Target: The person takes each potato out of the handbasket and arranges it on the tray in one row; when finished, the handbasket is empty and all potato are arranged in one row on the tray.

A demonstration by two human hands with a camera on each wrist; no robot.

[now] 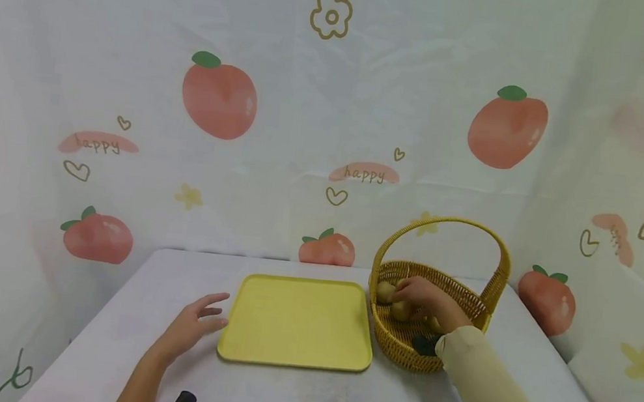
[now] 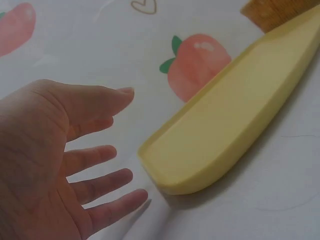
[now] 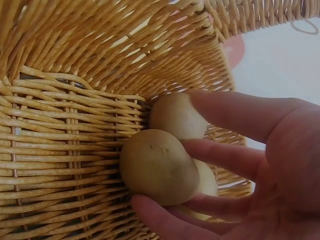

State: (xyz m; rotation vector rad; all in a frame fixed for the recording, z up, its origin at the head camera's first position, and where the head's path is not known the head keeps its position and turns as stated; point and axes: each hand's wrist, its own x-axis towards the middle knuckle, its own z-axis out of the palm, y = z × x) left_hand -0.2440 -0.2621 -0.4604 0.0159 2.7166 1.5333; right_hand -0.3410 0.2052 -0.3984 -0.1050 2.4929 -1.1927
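My left hand (image 1: 195,326) hovers beside the left edge of a yellow tray (image 1: 298,323), thumb and fingers spread apart and holding nothing. My right hand (image 1: 428,299) is inside a wicker basket (image 1: 400,356) at the right. In the right wrist view its fingers reach among several tan, round potatoes. The thumb touches a rear potato (image 3: 172,116), while fingertips lie behind and beneath a nearer potato (image 3: 159,167). That nearer one hides parts of the fingers. Another potato (image 3: 206,182) shows partly behind it.
A tall arched handle (image 1: 455,220) rises over the basket. The tray and basket stand side by side on a white table (image 1: 301,398). Behind hangs a white curtain (image 1: 277,177) printed with peaches, hearts and flowers.
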